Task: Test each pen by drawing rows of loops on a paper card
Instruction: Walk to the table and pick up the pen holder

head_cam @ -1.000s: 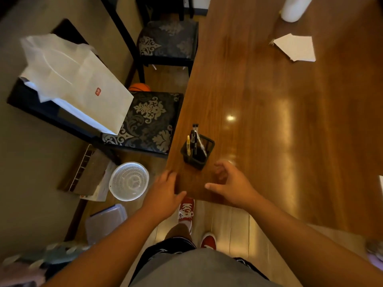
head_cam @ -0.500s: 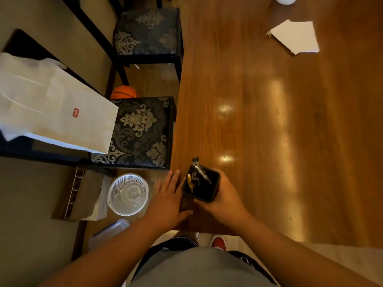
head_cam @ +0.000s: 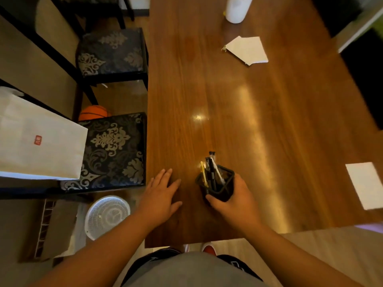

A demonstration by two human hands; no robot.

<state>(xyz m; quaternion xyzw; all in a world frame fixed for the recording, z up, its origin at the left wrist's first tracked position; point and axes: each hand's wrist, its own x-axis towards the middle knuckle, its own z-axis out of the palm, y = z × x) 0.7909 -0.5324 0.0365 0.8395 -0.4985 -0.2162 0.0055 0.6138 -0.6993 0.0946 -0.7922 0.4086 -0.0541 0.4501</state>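
Note:
A black mesh pen holder (head_cam: 219, 188) with several pens (head_cam: 211, 171) stands near the front left of the wooden table (head_cam: 228, 100). My right hand (head_cam: 238, 200) grips the holder from its near right side, thumb on the front. My left hand (head_cam: 160, 193) rests flat on the table's left edge, fingers straight. A white paper card (head_cam: 365, 184) lies at the right edge of the table, well to the right of the holder.
A folded white paper (head_cam: 247, 49) and a white cylinder (head_cam: 237, 9) sit at the far end of the table. Two patterned chairs (head_cam: 112, 150), a white paper bag (head_cam: 39, 141), an orange ball (head_cam: 93, 112) and a white fan (head_cam: 107, 216) are on the left.
My right hand reached the pen holder, took hold of it and shifted it rightward along the table. The left hand stayed flat at the table's edge. The camera view swung right.

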